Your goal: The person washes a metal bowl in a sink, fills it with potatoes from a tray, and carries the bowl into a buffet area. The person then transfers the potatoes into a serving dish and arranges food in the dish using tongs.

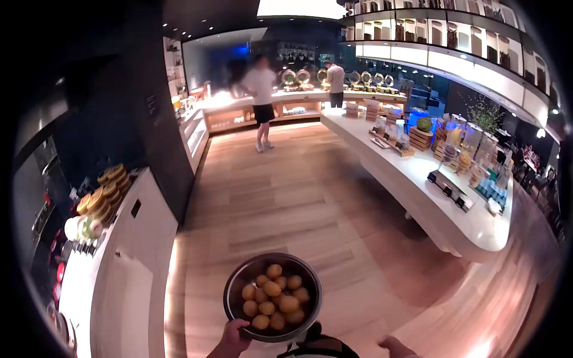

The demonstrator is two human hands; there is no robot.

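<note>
A round metal bowl (315, 280) with several small, round, yellow-orange items (272, 289) inside is at the bottom centre of the head view, above the wooden floor. My left hand (234, 338) grips its lower left rim, thumb over the edge and the other fingers hidden under the bowl. To the right of the bowl and apart from it, my right hand (391, 346) shows only in part at the bottom edge. Its fingers are too small and unclear to read.
A white counter (137, 238) with stacked dishes (102, 197) stands at left. At right is a long white island (418, 185) with jars and trays. Two people (260, 89) (335, 83) stand by the lit back counter (233, 113). Wooden floor (280, 197) runs between.
</note>
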